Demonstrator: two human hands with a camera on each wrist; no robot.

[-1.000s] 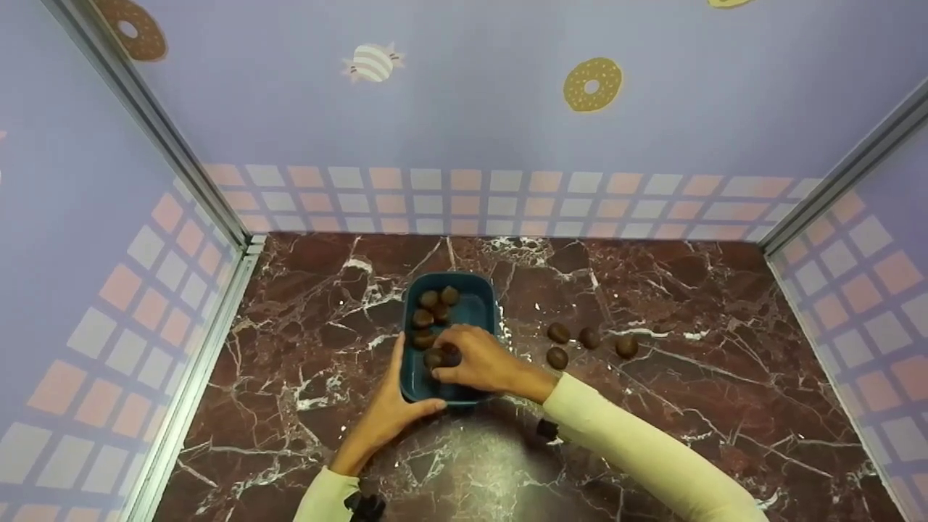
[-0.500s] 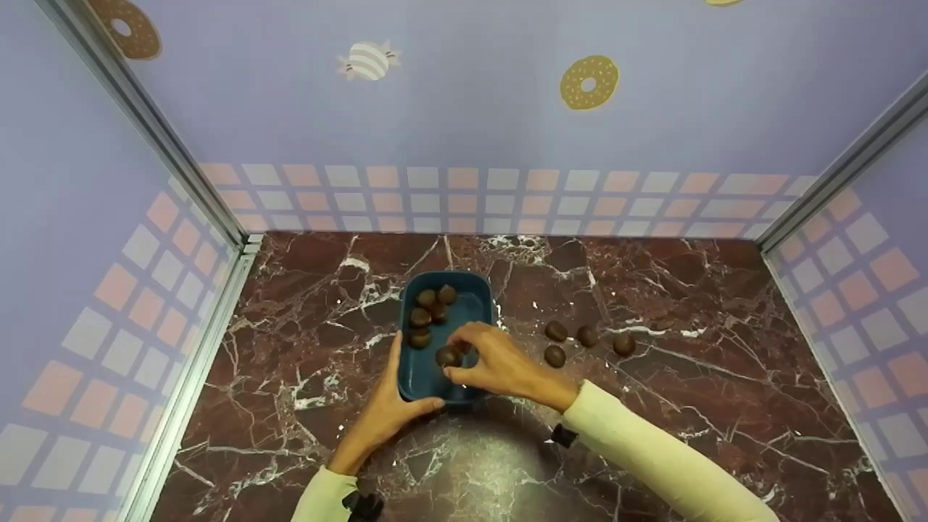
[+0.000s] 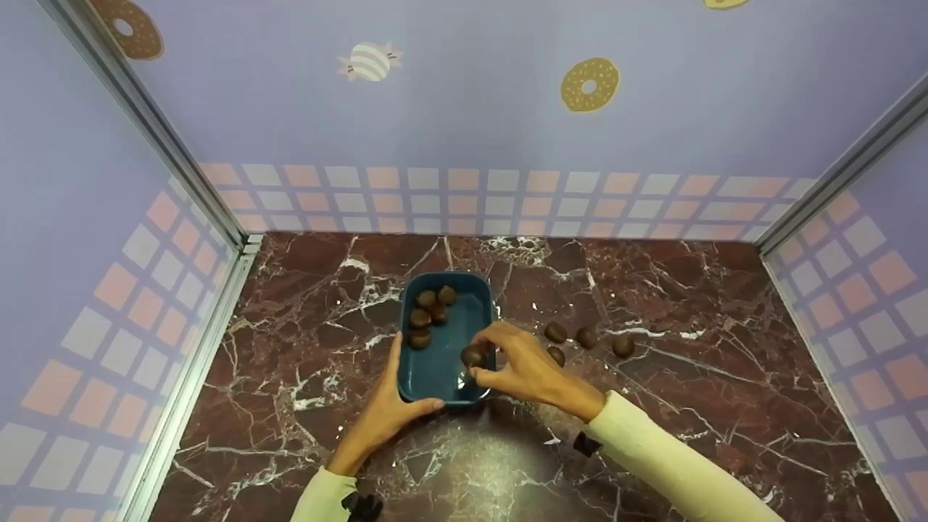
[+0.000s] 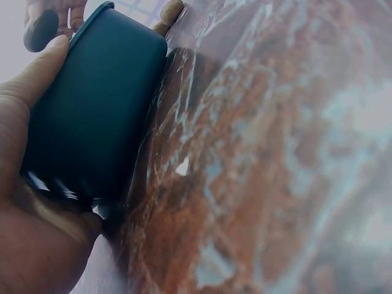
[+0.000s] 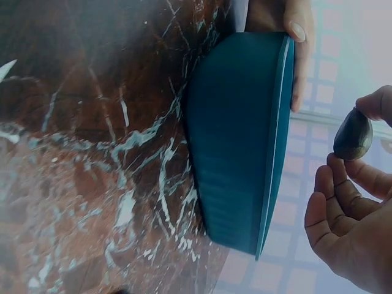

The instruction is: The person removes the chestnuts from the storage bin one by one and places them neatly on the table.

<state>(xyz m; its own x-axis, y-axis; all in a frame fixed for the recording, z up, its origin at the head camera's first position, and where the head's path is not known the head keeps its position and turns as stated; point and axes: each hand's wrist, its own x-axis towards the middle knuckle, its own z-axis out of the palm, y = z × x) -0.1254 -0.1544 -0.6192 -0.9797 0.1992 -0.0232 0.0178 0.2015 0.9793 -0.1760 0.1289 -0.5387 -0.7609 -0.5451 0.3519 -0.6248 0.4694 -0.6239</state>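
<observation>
A blue-green rectangular dish point(image 3: 478, 290) stands on the marble-patterned table, with several brown chestnuts point(image 3: 420, 317) gathered along its left side. My left hand point(image 3: 391, 399) holds the dish at its near left corner. The left thumb lies on the near rim and the fingers run along the left wall. Between the thumb and fingers of my right hand point(image 3: 525, 366) a single chestnut point(image 5: 353, 136) is pinched. In the head view it appears over the dish's right side; the right wrist view shows it raised above the rim.
Right of the dish, several more chestnuts point(image 3: 587, 336) lie loose on the table point(image 3: 689, 406); one is partly hidden by the right hand. Purple walls point(image 3: 478, 130) with a checked border enclose the table at the back and both sides.
My right hand has moved to the right with the chestnut, away from those along the dish's left side. The left hand and the dish have stayed in place.
</observation>
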